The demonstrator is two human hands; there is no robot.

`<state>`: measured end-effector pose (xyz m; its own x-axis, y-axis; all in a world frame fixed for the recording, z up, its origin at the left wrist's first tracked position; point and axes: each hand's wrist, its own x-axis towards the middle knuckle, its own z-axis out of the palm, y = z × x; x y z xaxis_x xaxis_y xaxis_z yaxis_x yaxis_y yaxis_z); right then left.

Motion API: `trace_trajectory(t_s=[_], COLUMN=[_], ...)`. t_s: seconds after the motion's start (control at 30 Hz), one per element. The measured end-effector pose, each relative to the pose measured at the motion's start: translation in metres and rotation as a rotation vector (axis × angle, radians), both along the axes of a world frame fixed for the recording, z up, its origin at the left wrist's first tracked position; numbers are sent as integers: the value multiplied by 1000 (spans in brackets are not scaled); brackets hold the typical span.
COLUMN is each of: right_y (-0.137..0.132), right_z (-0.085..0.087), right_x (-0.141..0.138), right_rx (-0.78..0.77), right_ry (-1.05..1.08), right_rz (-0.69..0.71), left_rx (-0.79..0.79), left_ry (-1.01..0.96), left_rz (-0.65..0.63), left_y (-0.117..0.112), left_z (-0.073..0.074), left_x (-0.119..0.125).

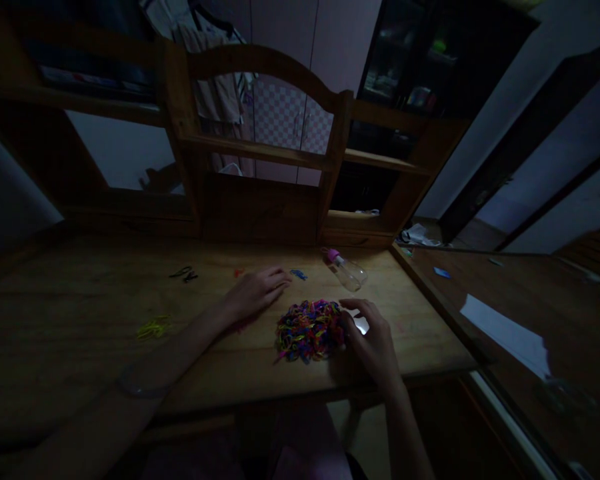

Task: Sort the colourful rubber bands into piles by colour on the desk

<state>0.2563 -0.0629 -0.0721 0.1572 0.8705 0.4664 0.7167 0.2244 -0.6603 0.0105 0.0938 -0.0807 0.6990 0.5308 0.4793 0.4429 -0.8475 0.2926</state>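
A heap of small multicoloured rubber bands point(307, 330) lies on the wooden desk point(105, 300) in front of me. My right hand point(373, 340) rests at the heap's right edge, its fingers curled and touching the bands. My left hand point(255, 292) lies flat on the desk just left and behind the heap, fingers stretched toward a small group of blue bands point(298, 274). Small sorted clusters lie apart: yellow bands point(153, 328), black bands point(184, 273) and a red one point(238, 272).
A clear plastic bottle with a pink cap point(347, 270) lies on its side behind the heap. A wooden shelf unit point(260, 153) rises at the back of the desk. A white sheet of paper point(505, 333) lies on the darker surface to the right. The room is dim.
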Motion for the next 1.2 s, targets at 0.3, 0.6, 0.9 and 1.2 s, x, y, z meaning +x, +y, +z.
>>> trace_trajectory(t_s=[0.3, 0.6, 0.9, 1.2], right_y=[-4, 6, 0, 4], right_z=[1, -11, 2, 8], right_x=[8, 5, 1, -20], right_rx=[-110, -94, -80, -161], right_ry=[-57, -34, 155, 568], right_rz=[126, 50, 0, 60], left_rx=[-203, -219, -210, -539], left_ry=[-88, -53, -44, -278], left_rz=[33, 42, 34, -135], left_y=[7, 4, 1, -18], left_z=[-3, -2, -2, 5], left_x=[-4, -4, -3, 15])
